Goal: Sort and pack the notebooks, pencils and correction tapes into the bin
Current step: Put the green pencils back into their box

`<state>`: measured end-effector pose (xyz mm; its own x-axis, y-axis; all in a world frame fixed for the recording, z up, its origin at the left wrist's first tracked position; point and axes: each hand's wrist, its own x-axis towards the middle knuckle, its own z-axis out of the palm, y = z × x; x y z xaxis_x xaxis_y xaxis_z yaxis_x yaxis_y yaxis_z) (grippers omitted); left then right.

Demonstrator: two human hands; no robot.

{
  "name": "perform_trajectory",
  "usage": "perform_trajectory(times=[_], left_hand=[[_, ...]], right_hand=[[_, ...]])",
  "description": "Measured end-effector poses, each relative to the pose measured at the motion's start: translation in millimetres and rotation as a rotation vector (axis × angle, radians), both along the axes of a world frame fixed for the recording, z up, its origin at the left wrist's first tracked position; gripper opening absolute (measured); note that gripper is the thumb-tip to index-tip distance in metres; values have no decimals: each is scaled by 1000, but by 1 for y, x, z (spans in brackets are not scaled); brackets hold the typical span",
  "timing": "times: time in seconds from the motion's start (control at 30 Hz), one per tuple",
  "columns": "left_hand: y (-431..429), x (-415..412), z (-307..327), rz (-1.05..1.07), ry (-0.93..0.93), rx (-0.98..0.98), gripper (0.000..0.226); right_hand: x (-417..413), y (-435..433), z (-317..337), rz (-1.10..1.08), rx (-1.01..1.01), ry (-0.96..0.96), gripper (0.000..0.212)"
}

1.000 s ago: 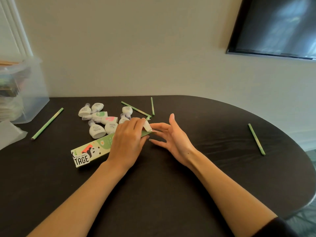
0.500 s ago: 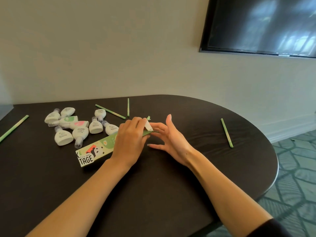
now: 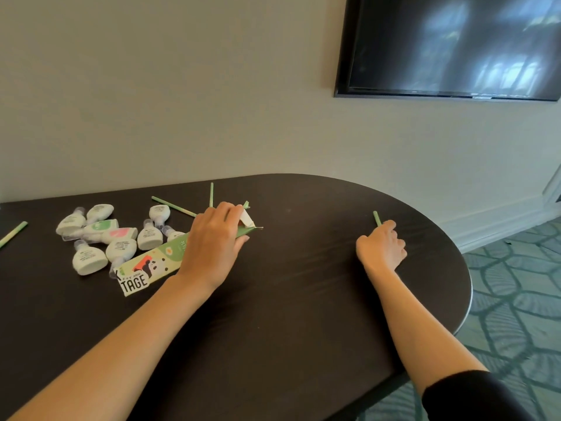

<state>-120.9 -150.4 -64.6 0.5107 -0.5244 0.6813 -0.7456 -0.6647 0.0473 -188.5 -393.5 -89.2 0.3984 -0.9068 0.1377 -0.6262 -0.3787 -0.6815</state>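
Left grip (image 3: 212,241) around the pencil box (image 3: 151,265) beside clustered correction tapes (image 3: 121,247); right grip (image 3: 381,247) around a lone pencil (image 3: 377,218).

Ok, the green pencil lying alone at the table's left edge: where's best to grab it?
Pinch the pencil on its shaft from above, across its thin width: it lies flat on the table, apart from the correction tapes.

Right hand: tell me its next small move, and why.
Probably lift the green pencil and bring it to the open end of the pencil box. The right hand has its fingers curled round that pencil on the table, while the left hand holds the box, flap open.
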Motion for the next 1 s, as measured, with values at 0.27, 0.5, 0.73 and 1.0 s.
perform_trajectory(times=[0.27, 0.5, 0.73, 1.0], left_hand=[[20, 17, 5, 105, 50, 10, 43], [73, 61, 17, 279, 88, -17, 43], [124, 94, 1, 408, 120, -46, 46], [129, 110, -20, 411, 90, -56, 45]], right_hand=[[28, 44, -2, 322, -52, -22, 23], [89, 97, 0, 529, 39, -115, 19], [167, 162, -1, 613, 171, -239, 15], [236, 172, -10, 458, -45, -6, 40]])
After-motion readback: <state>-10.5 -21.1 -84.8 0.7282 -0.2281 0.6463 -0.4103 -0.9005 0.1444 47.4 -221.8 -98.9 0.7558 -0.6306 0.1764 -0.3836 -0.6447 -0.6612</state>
